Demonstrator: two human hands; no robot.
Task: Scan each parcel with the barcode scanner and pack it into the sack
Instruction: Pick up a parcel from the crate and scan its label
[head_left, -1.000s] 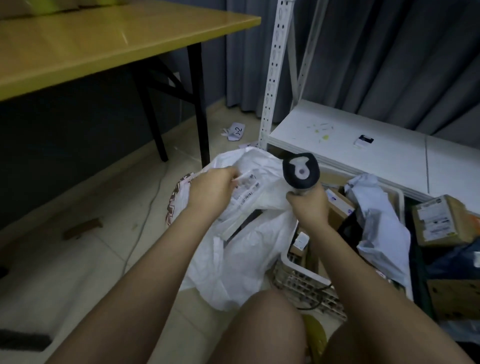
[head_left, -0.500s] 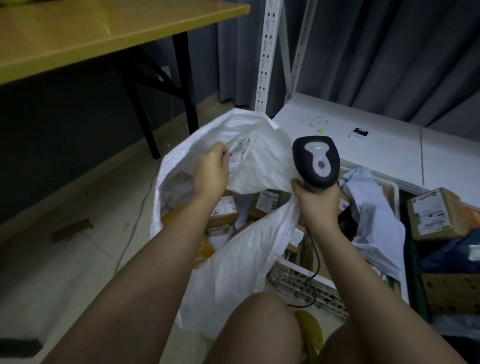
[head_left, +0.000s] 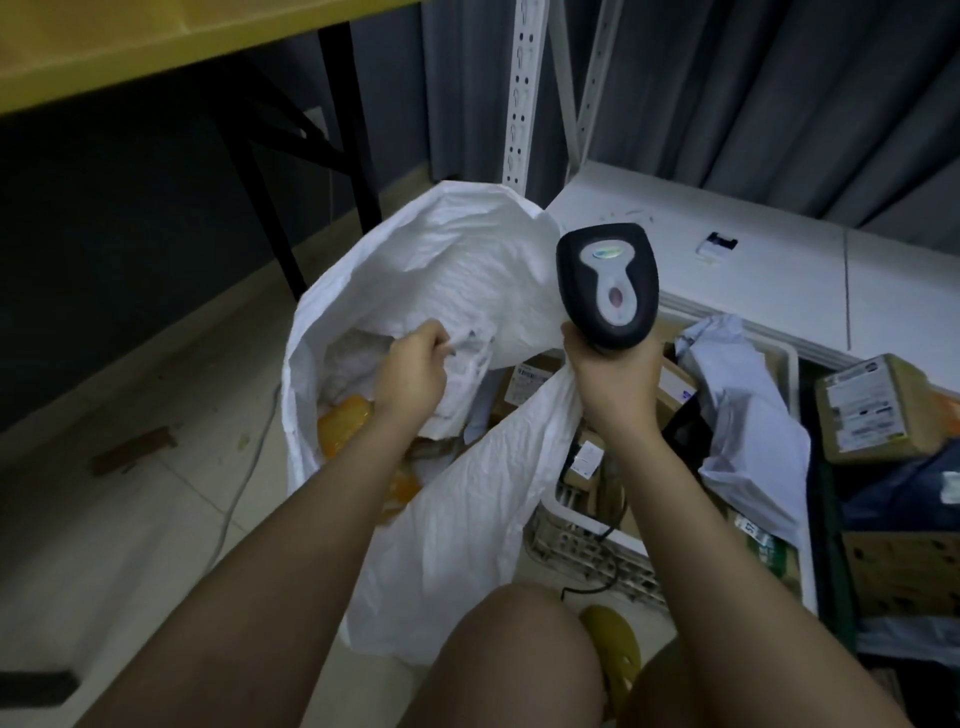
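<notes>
One limp white mailer (head_left: 462, 384) pinched in left hand (head_left: 413, 376) over the sack (head_left: 457, 509) mouth (light, floppy: grip an edge), right hand (head_left: 615, 384) wrapped around scanner (head_left: 608, 286).

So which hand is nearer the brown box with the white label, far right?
The right hand, gripping the barcode scanner, is nearer the brown box. The left hand is farther off, holding a white parcel inside the sack.

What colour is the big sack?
White, a crinkly plain sack; the head view shows it best.
</notes>
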